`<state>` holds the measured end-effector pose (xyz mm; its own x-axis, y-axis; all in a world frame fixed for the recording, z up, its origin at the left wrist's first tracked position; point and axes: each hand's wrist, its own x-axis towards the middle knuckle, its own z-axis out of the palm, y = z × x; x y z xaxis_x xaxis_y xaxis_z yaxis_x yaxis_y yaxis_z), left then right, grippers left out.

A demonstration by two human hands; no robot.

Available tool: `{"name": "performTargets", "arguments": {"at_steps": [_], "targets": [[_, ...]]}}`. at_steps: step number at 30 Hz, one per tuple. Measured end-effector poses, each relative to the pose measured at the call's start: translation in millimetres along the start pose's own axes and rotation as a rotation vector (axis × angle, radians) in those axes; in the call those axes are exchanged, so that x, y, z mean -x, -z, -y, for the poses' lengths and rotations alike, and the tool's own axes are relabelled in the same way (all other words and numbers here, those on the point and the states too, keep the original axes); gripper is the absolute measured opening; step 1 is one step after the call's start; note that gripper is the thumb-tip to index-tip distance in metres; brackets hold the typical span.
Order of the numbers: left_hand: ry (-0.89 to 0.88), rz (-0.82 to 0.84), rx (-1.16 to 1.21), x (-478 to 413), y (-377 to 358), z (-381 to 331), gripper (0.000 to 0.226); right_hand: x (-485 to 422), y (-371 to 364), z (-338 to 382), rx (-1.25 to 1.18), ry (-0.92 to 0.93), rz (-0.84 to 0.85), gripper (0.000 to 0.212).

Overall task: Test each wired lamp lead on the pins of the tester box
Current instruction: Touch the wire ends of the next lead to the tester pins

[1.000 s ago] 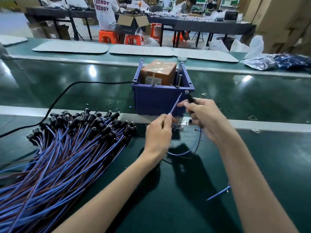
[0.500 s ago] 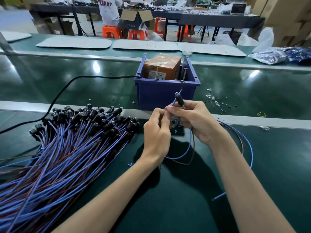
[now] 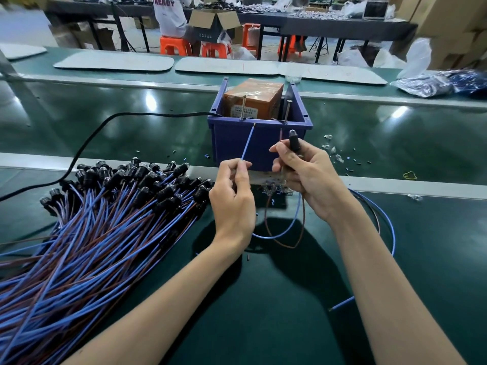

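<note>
A: Where does the job stand?

B: On the green bench (image 3: 263,312) a big pile of leads (image 3: 105,233) lies at the left. I can't tell whether those are tested, but I'd judge plenty remain. The blue tester box (image 3: 259,146) stands just beyond the hands, with an orange unit (image 3: 253,101) inside it and a black cable (image 3: 105,127) running off to the left.

A: And the hands?

B: The left hand (image 3: 233,196) pinches the blue wire (image 3: 247,144) between thumb and fingers, aimed upward. The right hand (image 3: 311,177) is curled round the black lamp holder (image 3: 294,140) and holds the brown wire (image 3: 281,137) upright beside it.

A: How do you get good contact?

B: Bare ends on metal only. The blue tip sits at the box's front rim, just below the left pin (image 3: 244,106); whether it touches I cannot tell. The brown tip is short of the right pin (image 3: 287,110), so it should rise and lean onto the shank. Hold both ends steady together, keep the fingers back on the insulation, and keep the lamp's lens facing up where a glow would show.
</note>
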<state>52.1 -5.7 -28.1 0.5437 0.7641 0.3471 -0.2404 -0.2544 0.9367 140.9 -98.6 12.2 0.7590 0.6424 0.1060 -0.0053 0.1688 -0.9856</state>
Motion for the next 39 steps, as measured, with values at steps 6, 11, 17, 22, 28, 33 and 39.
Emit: {"name": "performTargets", "arguments": {"at_steps": [6,11,17,22,28,33,39], "targets": [[0.069,-0.007,0.067,-1,-1,2,0.02,1,1,5,0.012,0.011,-0.061,0.019],[0.054,-0.008,0.067,-1,-1,2,0.021,3,7,10,0.055,0.023,-0.101,0.031],[0.042,0.005,0.152,-4,-2,-3,0.031,5,5,14,0.161,0.164,-0.192,0.021],[0.068,-0.043,0.116,-6,-3,2,0.033,4,1,17,0.052,0.188,-0.237,0.014],[0.073,-0.021,0.124,-6,-3,2,0.038,2,3,18,-0.026,0.225,-0.312,0.02],[0.076,-0.028,0.126,-8,-1,2,0.031,2,6,16,-0.024,0.217,-0.402,0.026],[0.054,-0.052,0.054,-9,0,5,0.038,0,9,15,0.031,0.169,-0.466,0.023]]}}
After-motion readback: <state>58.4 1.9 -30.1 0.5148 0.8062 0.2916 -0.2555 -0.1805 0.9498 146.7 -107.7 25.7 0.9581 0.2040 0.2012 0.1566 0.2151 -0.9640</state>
